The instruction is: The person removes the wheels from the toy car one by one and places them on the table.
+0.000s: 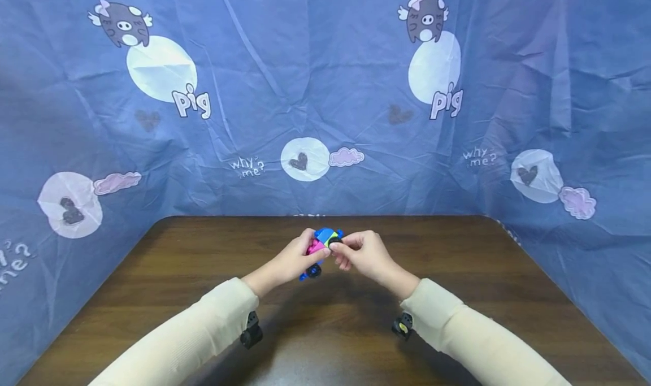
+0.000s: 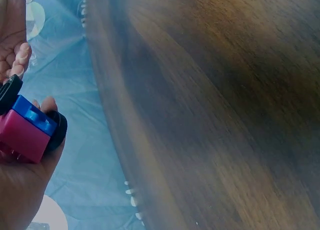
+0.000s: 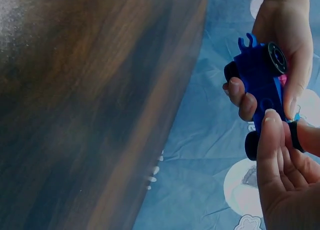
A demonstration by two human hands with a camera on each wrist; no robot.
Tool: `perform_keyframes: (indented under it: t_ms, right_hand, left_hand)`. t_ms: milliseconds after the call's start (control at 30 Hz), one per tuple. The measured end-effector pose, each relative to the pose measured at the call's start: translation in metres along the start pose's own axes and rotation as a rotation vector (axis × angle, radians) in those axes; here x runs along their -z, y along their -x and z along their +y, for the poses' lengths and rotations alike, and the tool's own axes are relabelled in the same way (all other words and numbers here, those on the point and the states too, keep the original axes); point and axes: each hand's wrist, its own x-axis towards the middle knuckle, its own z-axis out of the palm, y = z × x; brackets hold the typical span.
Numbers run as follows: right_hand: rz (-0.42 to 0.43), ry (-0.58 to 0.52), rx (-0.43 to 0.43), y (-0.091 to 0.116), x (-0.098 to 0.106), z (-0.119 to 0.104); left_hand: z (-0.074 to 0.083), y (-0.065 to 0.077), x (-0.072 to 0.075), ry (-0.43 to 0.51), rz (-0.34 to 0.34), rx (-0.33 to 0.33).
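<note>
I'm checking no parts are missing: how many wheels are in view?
4. In the right wrist view, the car has an upper-left wheel, upper-right wheel, lower-left wheel and, partly covered by the right hand, a lower-right wheel. Others may be hidden.

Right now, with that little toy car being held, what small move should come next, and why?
Probably a gentle press of the pinched black wheel toward the toy car: the right grip has that wheel, while the left grip holds the car, so it could brace the push. I cannot tell whether the wheel is fully seated.
</note>
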Motion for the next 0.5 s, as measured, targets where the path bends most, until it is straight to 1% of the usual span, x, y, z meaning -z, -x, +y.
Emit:
perform_keyframes:
  t_ms: [33, 100, 133, 200, 267, 333, 400, 500]
  right_hand:
    - [0.011, 0.041, 0.012, -0.0002, -0.0013, 0.0010]
    - [0.019, 0.086, 0.025, -0.0004, -0.0030, 0.0030]
    - [0.016, 0.096, 0.031, -0.0006, -0.0035, 0.0042]
    - [-0.005, 0.077, 0.028, -0.0009, -0.0032, 0.0066]
    - [-0.031, -0.001, -0.004, -0.0014, -0.0019, 0.0080]
    - [-0.032, -0.092, -0.049, -0.0019, -0.0006, 0.0076]
    - [0.003, -0.176, -0.099, -0.0022, 0.0008, 0.0058]
    - [0.074, -0.308, -0.168, -0.0029, 0.0020, 0.0033]
  left_hand:
    - [-0.0011, 0.0003, -0.0003, -0.007, 0.003, 0.006]
    - [-0.0031, 0.0007, -0.0009, -0.016, 0.009, 0.018]
    - [-0.0037, 0.0010, -0.0012, -0.019, 0.012, 0.021]
    - [-0.0046, 0.0012, -0.0021, -0.018, 0.014, 0.042]
    - [-0.0047, 0.0008, -0.0030, -0.002, 0.018, 0.049]
    - [-0.0044, -0.0002, -0.0036, 0.016, 0.022, 0.050]
    - [-0.0032, -0.0013, -0.0037, 0.037, 0.023, 0.057]
    - [-0.0017, -0.0024, -0.0028, 0.071, 0.005, 0.058]
